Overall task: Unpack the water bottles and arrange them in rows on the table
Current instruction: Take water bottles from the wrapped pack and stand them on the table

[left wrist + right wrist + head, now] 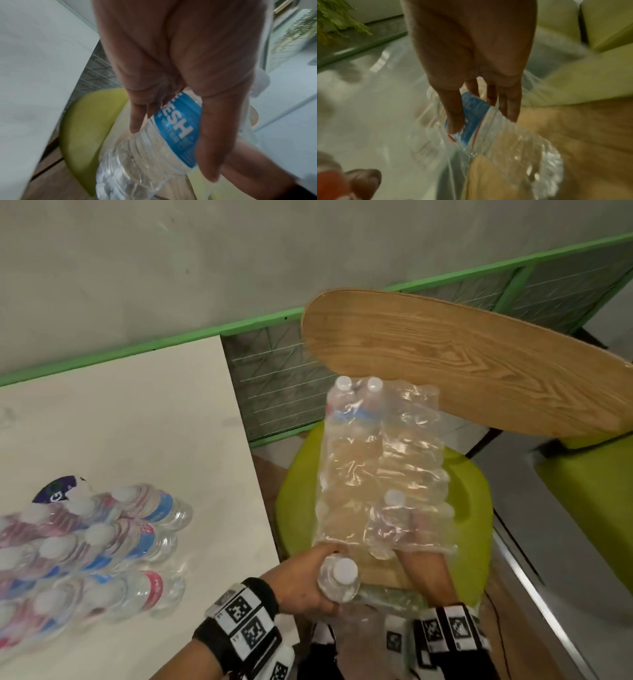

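Note:
My left hand [318,575] grips a clear water bottle [339,580] with a white cap, held just off the near end of the pack. In the left wrist view my fingers wrap its blue label [178,128]. The torn shrink-wrap pack [380,460] lies on a chair seat. My right hand [412,530] reaches inside the wrap, and its thumb and fingers close round a second bottle [471,116] there. Two more bottles [356,402] stand at the pack's far end. Several unpacked bottles [113,539] sit grouped on the white table [137,412] to the left.
The pack's chair has a lime-green seat [472,508] and a wooden backrest [445,364] right behind the pack. A green-framed mesh panel [274,378] runs along the grey wall. Another green seat [589,491] is at the right, and the table's edge lies just left of my left hand.

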The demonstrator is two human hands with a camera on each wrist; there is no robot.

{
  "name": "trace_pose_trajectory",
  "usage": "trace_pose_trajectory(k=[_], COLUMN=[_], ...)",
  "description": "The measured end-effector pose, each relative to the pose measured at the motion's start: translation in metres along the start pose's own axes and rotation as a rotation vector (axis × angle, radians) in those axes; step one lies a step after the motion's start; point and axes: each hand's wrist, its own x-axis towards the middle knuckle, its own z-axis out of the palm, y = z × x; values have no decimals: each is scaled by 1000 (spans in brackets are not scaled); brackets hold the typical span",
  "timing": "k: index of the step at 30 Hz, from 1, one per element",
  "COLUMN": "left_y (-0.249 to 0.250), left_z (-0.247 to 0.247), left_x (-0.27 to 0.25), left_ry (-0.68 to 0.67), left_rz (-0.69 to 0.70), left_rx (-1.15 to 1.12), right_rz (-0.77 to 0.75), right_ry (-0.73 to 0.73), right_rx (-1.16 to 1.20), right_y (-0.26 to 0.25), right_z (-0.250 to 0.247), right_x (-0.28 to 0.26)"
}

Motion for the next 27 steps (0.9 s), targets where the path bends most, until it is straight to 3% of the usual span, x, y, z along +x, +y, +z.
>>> trace_pose_trajectory(k=[3,6,11,18,22,27], left_y=[-14,-29,-82,-169,-222,-284], left_z=[-4,-8,-14,-19,-15,-21], left_x=[-21,-51,-120,-231,-284,-311], left_ry=[-40,20,189,502,827,1224], left_rz=[62,70,-4,-171,-285,-447], left_rx=[11,-23,-123,-333,-440,-461], right_rz=[-193,-216,-270,-499,-566,-595], right_ry=[-81,-230,-498,-755,-864,-910], right_rx=[-117,-344,-503,-610,-608,-606], right_y=[6,20,9,-15,-16,-14], right_z=[-1,-2,31,191,295,391], right_x=[-12,-34,-64,-87,-107,-133])
